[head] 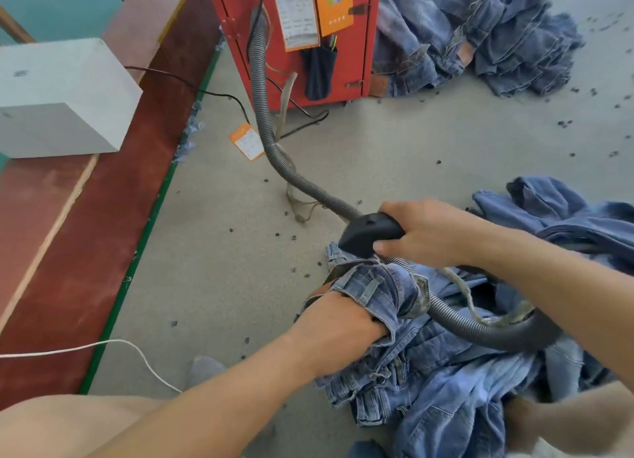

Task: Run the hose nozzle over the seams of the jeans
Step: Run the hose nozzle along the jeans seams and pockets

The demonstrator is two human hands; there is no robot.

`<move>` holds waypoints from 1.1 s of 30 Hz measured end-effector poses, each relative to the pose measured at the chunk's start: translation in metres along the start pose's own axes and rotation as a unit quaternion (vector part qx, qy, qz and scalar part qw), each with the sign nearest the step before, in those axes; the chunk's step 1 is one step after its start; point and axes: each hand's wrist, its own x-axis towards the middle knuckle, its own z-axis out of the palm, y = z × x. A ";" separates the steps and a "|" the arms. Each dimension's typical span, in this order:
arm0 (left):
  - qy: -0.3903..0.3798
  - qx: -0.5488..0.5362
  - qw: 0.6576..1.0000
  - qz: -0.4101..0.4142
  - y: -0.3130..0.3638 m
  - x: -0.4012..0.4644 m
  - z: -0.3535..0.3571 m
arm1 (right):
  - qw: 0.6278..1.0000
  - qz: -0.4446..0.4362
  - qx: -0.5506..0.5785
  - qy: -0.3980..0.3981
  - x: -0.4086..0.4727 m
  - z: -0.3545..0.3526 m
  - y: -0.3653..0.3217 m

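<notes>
Grey concrete floor (394,155), speckled with dark lint, is seen beneath the work, with a white box (58,97) on a red-brown ledge (113,200) at the far left and a red machine cabinet (302,38) behind. From that cabinet a ribbed grey hose (260,90) is led down to a black nozzle (372,232). The waistband of the jeans (380,286) is bunched and held in the grip of the left hand (338,330), fingers curled into the denim. The nozzle is clasped by the right hand (429,234), its mouth set just against the waistband seam. Further jeans are heaped at the right. Loose fabric could probably be drawn into the nozzle mouth if the waistband is not kept taut, and the hose looped across the pile could snag and drag the garment.
</notes>
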 end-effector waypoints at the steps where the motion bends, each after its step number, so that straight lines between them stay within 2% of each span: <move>1: 0.000 -0.019 0.999 -0.028 -0.003 -0.001 0.000 | 0.999 0.015 0.015 0.037 0.002 -0.005 0.007; 2: -0.013 -0.087 0.993 -0.082 -0.008 -0.001 0.001 | 0.997 0.026 0.042 0.062 0.001 -0.012 0.015; 3: -0.034 -0.197 0.967 -0.158 -0.012 0.000 -0.001 | 0.994 0.033 0.078 0.075 0.000 -0.019 0.024; 4: -0.055 -0.355 0.899 -0.252 -0.018 0.000 -0.007 | 0.990 0.033 0.111 0.085 -0.004 -0.026 0.033; 5: -0.047 -0.525 0.776 -0.346 -0.026 -0.001 -0.012 | 0.986 0.032 0.134 0.096 -0.008 -0.032 0.041; 6: -0.012 -0.665 0.625 -0.409 -0.036 -0.003 -0.014 | 0.982 0.034 0.152 0.105 -0.013 -0.036 0.047; 7: 0.039 -0.764 0.479 -0.431 -0.049 -0.008 -0.012 | 0.979 0.039 0.166 0.110 -0.017 -0.039 0.053; 8: 0.085 -0.825 0.356 -0.430 -0.062 -0.015 -0.011 | 0.978 0.045 0.171 0.113 -0.020 -0.041 0.057; 9: 0.123 -0.855 0.275 -0.423 -0.073 -0.022 -0.011 | 0.978 0.050 0.166 0.112 -0.022 -0.042 0.061; 10: 0.152 -0.868 0.224 -0.416 -0.082 -0.029 -0.010 | 0.981 0.054 0.153 0.110 -0.023 -0.042 0.064; 12: 0.170 -0.872 0.188 -0.419 -0.091 -0.038 -0.006 | 0.985 0.059 0.122 0.106 -0.025 -0.041 0.067; 16: 0.145 -0.856 0.195 -0.457 -0.092 -0.043 0.002 | 0.991 0.038 0.023 0.126 -0.028 -0.036 0.065; 18: 0.136 -0.818 0.218 -0.516 -0.095 -0.043 0.004 | 0.991 0.022 -0.019 0.131 -0.028 -0.034 0.061; 20: 0.134 -0.730 0.262 -0.617 -0.099 -0.042 0.012 | 0.993 0.012 -0.036 0.113 -0.025 -0.031 0.057; 21: 0.136 -0.668 0.307 -0.664 -0.100 -0.044 0.019 | 0.994 0.010 -0.035 0.101 -0.024 -0.029 0.056; 22: 0.132 -0.582 0.375 -0.709 -0.099 -0.046 0.023 | 0.995 0.009 -0.030 0.091 -0.023 -0.028 0.055; 24: 0.064 -0.407 0.558 -0.721 -0.093 -0.048 0.028 | 0.996 0.002 -0.022 0.083 -0.022 -0.024 0.052; 25: 0.013 -0.374 0.601 -0.707 -0.087 -0.045 0.027 | 0.996 -0.004 -0.023 0.085 -0.022 -0.022 0.051; 29: -0.240 -0.271 0.651 -0.667 -0.070 -0.037 0.047 | 0.996 -0.016 -0.040 0.078 -0.022 -0.011 0.047; 31: -0.306 -0.224 0.659 -0.650 -0.069 -0.037 0.050 | 0.997 -0.025 -0.047 0.055 -0.022 -0.004 0.044; 33: -0.301 -0.222 0.647 -0.664 -0.075 -0.038 0.054 | 0.998 -0.033 -0.052 0.032 -0.023 0.003 0.042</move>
